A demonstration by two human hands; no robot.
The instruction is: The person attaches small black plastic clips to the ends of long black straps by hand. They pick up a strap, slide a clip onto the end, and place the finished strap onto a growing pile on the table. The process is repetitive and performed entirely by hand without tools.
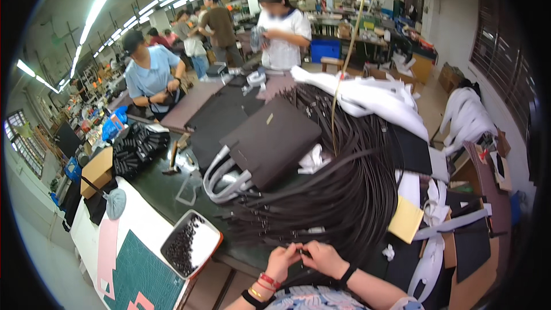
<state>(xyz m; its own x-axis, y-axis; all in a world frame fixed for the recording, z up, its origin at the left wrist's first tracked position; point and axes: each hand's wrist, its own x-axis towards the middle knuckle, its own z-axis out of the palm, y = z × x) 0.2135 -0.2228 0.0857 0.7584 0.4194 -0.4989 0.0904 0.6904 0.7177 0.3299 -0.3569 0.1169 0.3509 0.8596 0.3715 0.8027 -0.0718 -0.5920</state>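
Close to my body, at the table's near edge, my left hand (282, 263) and my right hand (325, 258) meet with fingertips pinched together. Something small and dark shows between them, too small to make out. Just beyond my hands lies a large heap of dark brown straps (338, 206), some with small metal fittings. Left of my hands stands a white tray (202, 245) with an orange-red outer side, partly filled with small dark pieces (182, 250). Past the straps a dark brown handbag (272, 140) lies on its side, its handles (221, 181) wrapped in pale material.
At left are a green cutting mat (143, 270), a hammer (173, 155), and a cardboard box (97, 172). White foam sheeting (367, 97) covers the heap's far end. A yellow pad (406, 219) lies at right. Two people (152, 74) (284, 34) work across the table.
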